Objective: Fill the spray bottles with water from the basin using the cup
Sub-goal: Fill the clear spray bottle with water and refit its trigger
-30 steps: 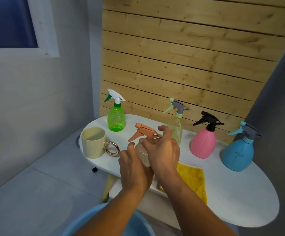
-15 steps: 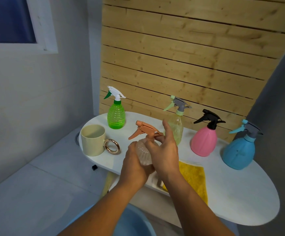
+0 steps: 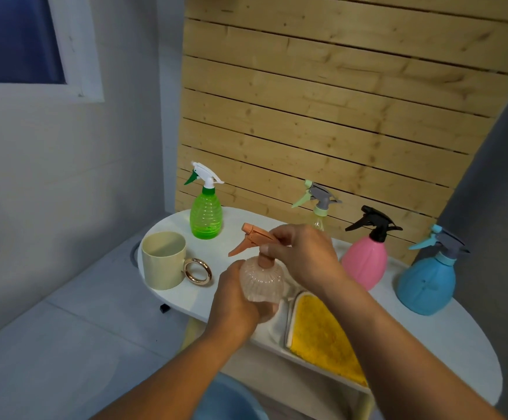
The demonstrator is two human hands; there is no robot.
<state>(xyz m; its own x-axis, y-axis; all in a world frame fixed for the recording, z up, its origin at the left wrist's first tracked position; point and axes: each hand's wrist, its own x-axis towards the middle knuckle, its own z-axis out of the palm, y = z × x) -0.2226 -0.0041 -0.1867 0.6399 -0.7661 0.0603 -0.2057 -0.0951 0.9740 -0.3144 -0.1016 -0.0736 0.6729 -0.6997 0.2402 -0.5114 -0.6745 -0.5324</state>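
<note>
Clear ribbed spray bottle [image 3: 261,280] with orange trigger head [image 3: 254,237], held above the near edge of the white oval table [image 3: 446,353]. The left hand [image 3: 234,301] wraps the bottle's belly from the side of the cream cup [image 3: 164,259]; the right hand [image 3: 304,256] curls round the neck collar and trigger head, apparently to unscrew it, a step judged not yet finished since the head sits on the neck.

Relative to the held bottle: the cup stands just beside it on the table, gold ring handle [image 3: 197,270] toward the bottle; the green spray bottle [image 3: 206,213] stands behind the cup; a pale bottle with grey-green trigger [image 3: 318,197] is partly hidden behind the right hand; the pink spray bottle [image 3: 366,262] and the blue spray bottle [image 3: 427,283] stand well apart on the far side. The yellow cloth [image 3: 319,338] lies just beside and below it. The blue basin [image 3: 228,401] shows only as a rim below the table.

Risks: the smooth ribbed body could slip in the left hand as the collar is twisted; the right elbow could swing toward the pink bottle. Open tabletop lies between cup and bottle, and beyond the cloth.
</note>
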